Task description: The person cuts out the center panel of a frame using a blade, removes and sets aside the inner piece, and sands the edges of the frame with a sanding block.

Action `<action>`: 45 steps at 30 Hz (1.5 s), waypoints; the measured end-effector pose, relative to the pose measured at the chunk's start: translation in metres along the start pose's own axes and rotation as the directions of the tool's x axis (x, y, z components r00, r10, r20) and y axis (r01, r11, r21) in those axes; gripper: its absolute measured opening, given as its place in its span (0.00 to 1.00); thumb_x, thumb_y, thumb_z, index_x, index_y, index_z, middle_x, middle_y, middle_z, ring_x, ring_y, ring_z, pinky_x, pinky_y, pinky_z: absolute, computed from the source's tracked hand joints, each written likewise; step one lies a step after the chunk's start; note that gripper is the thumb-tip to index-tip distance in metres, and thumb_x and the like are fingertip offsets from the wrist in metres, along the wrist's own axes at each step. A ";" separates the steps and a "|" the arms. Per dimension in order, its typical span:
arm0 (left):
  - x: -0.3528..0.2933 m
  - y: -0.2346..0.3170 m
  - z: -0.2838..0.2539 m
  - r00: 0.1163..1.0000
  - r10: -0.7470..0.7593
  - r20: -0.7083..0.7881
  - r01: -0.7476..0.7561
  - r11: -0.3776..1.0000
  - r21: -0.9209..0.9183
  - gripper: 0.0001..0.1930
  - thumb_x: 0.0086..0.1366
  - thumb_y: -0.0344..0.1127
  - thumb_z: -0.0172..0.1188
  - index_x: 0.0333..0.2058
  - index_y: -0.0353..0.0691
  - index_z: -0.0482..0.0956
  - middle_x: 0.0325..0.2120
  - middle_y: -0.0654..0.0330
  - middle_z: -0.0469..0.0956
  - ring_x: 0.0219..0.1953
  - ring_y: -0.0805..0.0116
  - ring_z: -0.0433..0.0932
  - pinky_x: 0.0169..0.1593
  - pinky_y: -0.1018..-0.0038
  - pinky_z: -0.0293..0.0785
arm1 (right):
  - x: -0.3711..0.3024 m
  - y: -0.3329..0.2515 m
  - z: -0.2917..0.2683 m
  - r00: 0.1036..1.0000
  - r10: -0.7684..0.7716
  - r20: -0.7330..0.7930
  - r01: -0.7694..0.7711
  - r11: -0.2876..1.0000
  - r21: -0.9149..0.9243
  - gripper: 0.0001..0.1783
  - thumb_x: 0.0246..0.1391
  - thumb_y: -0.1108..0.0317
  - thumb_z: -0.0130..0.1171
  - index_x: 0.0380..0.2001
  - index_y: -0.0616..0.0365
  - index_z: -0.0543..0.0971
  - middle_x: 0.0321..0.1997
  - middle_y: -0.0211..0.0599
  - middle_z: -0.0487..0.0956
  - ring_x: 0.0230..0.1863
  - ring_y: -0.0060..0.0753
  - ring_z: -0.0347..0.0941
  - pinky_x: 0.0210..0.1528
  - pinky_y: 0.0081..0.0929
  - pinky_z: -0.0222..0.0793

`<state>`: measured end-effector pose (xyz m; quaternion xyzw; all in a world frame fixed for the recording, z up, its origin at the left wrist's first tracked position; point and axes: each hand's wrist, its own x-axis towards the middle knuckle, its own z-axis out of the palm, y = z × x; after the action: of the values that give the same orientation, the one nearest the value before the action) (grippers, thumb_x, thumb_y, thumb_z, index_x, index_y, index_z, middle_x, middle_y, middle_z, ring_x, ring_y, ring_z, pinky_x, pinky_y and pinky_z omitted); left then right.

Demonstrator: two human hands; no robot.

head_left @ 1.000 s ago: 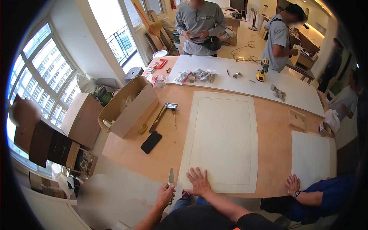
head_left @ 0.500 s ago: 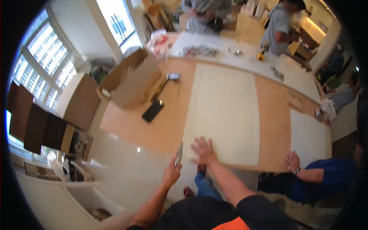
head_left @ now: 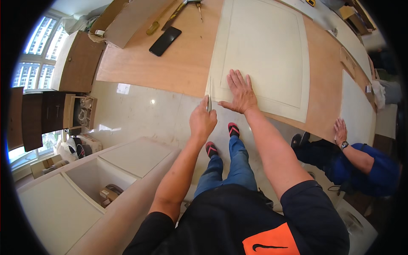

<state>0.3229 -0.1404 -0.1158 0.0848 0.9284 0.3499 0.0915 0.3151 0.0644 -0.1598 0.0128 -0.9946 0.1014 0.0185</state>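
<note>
Two grips at one cream panel (head_left: 265, 51): a knife (head_left: 209, 103) is held in the left, the right is spread flat.
By the left grip (head_left: 203, 121), closed with fingers curled, the knife's slim metal handle is enclosed; its narrow blade is pointed over the panel's near left corner, though contact cannot be told. By the right grip (head_left: 242, 94), opened flat with thumb stretched wide, the panel's smooth, matte face is touched. Thin rectangular lines are carried inside its edges. The panel is laid at the near edge of the desk (head_left: 182, 68), surfaced in pinkish-brown, faintly grained wood. Farther left, a glossy black phone (head_left: 165, 41) is set down near a stiff cardboard box (head_left: 137, 20). Far right, another person's hand (head_left: 340, 131) is rested beside a flat white board (head_left: 358, 106).
</note>
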 end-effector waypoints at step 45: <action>0.061 0.039 0.021 0.971 0.033 0.235 -0.097 0.959 0.266 0.35 0.65 0.32 0.52 0.72 0.44 0.57 0.29 0.41 0.83 0.33 0.42 0.82 0.37 0.51 0.76 | 0.002 0.011 0.010 0.997 0.081 0.012 -0.079 0.992 -0.097 0.49 0.61 0.31 0.47 0.76 0.50 0.57 0.83 0.32 0.49 0.82 0.42 0.39 0.81 0.55 0.33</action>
<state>0.2720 -0.0844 -0.1119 0.1668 0.9481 0.2082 0.1732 0.3127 0.0729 -0.1717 -0.0272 -0.9981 0.0540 0.0070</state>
